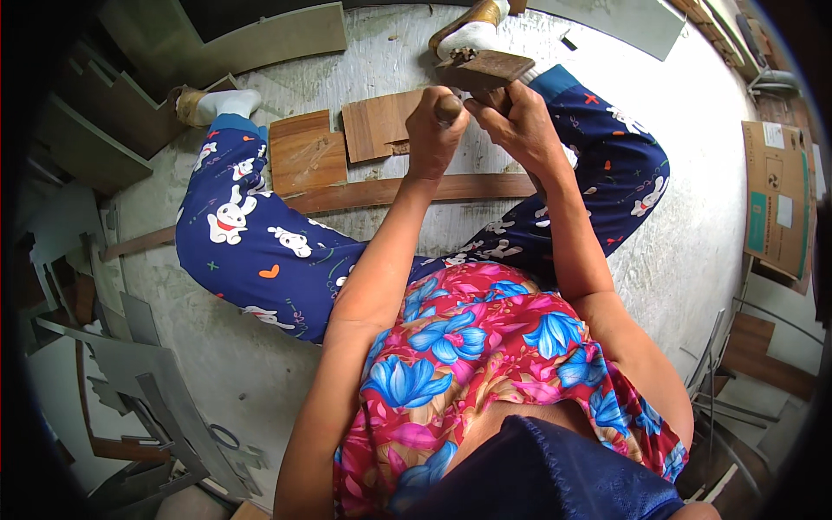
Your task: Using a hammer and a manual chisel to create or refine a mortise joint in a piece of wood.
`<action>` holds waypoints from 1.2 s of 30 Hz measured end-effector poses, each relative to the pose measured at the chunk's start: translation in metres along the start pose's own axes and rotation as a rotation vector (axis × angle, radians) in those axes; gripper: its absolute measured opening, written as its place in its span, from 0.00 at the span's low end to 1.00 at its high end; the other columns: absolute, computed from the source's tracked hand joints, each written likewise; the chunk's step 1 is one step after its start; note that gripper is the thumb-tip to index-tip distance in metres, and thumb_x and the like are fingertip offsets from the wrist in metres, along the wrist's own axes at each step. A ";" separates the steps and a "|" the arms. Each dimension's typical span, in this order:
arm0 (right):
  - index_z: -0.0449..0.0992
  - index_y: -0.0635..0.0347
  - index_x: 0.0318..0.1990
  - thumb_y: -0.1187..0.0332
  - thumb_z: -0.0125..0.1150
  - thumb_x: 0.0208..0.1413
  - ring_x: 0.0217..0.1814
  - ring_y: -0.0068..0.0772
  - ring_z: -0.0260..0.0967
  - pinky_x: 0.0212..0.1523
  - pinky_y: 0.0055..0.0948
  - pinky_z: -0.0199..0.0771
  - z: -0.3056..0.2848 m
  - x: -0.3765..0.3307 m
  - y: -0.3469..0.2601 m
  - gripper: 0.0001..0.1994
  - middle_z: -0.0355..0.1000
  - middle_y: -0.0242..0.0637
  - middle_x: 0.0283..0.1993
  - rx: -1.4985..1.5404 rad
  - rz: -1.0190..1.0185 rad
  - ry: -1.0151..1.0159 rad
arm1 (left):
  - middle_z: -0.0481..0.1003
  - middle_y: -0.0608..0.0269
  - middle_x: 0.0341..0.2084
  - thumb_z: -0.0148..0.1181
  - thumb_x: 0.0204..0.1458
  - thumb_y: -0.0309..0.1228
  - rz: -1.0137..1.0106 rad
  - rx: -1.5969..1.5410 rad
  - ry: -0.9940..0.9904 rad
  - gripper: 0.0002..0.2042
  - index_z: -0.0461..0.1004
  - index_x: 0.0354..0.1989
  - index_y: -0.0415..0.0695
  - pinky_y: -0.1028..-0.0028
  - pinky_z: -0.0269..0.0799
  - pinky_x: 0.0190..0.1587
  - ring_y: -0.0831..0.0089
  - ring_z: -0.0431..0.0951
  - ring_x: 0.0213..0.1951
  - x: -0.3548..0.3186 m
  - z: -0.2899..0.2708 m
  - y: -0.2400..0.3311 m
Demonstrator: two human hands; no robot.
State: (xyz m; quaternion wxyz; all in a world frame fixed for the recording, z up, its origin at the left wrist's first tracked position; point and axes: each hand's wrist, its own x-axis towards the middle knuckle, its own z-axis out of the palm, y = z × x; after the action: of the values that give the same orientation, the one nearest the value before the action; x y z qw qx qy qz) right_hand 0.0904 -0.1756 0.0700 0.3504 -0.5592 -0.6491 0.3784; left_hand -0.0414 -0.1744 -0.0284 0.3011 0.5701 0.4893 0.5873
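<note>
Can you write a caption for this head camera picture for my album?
Sitting on a concrete floor, a person grips a wooden-handled tool with the left hand and right hand, above brown wooden boards.

left hand (433, 130) grips tool handle (448, 107) | right hand (520, 126) holds wooden block (485, 69)

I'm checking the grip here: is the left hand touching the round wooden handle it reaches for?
Touching. The head view shows the left hand closed in a fist around the wooden handle, whose rounded end pokes out above the fingers.
</note>
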 end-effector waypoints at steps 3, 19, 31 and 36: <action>0.72 0.69 0.40 0.63 0.65 0.51 0.24 0.27 0.64 0.30 0.30 0.70 -0.009 -0.006 -0.031 0.17 0.71 0.42 0.25 -0.009 -0.007 -0.032 | 0.72 0.55 0.24 0.67 0.45 0.24 -0.026 -0.026 0.033 0.12 0.68 0.34 0.42 0.68 0.72 0.31 0.61 0.75 0.26 -0.002 0.001 -0.011; 0.71 0.67 0.40 0.68 0.61 0.54 0.25 0.28 0.66 0.30 0.30 0.69 -0.023 -0.025 -0.062 0.12 0.69 0.36 0.23 -0.121 0.149 -0.021 | 0.74 0.53 0.26 0.65 0.44 0.23 0.039 0.059 0.064 0.10 0.70 0.33 0.42 0.64 0.73 0.34 0.53 0.77 0.31 -0.008 0.016 -0.007; 0.72 0.66 0.38 0.70 0.57 0.57 0.17 0.15 0.59 0.17 0.20 0.58 -0.026 -0.022 -0.051 0.07 0.65 0.27 0.19 -0.024 0.150 -0.011 | 0.73 0.49 0.26 0.63 0.46 0.25 0.058 0.110 0.034 0.11 0.66 0.33 0.40 0.58 0.74 0.37 0.49 0.76 0.34 -0.002 0.017 -0.006; 0.71 0.65 0.35 0.68 0.56 0.57 0.16 0.17 0.59 0.17 0.22 0.60 -0.021 -0.021 -0.027 0.08 0.64 0.29 0.18 -0.204 0.061 0.006 | 0.74 0.51 0.28 0.63 0.44 0.24 0.041 0.040 0.066 0.11 0.67 0.34 0.42 0.58 0.73 0.36 0.48 0.76 0.35 0.001 0.021 -0.003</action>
State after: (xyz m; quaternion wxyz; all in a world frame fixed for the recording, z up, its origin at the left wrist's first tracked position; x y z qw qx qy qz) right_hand 0.0995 -0.1967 0.1032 0.2821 -0.6125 -0.6659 0.3191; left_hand -0.0219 -0.1677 -0.0335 0.2613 0.5664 0.4987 0.6019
